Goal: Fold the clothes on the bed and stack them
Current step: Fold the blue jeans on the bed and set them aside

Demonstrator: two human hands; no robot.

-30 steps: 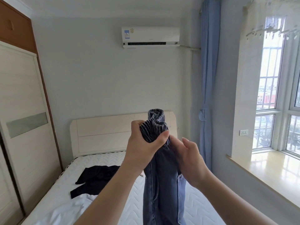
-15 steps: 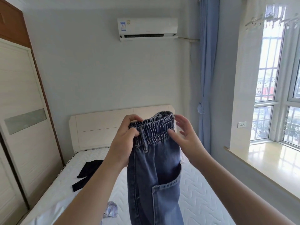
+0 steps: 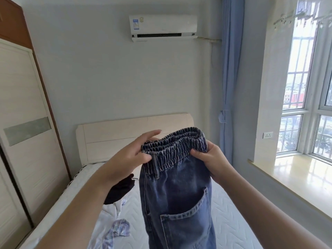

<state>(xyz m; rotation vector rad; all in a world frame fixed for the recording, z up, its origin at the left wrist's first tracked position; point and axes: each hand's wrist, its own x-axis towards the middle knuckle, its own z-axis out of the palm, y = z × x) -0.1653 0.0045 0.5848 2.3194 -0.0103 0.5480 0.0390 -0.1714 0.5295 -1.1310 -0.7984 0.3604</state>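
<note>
The bed (image 3: 233,212) carries a white shirt (image 3: 107,218), a black garment (image 3: 120,188) and a plaid cloth (image 3: 117,230). Above the bed hang blue jeans (image 3: 177,200), held at the elastic waistband: the left hand (image 3: 133,156) pinches its left end, the right hand (image 3: 209,158) grips its right end.

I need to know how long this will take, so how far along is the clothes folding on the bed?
Nothing looks done: no folded stack shows on the bed. In hand: the jeans hang unfolded in the air, the left hand and right hand pinching the waistband. Left: folding them, plus the black garment, white garment and checked garment lying loose on the mattress.
</note>
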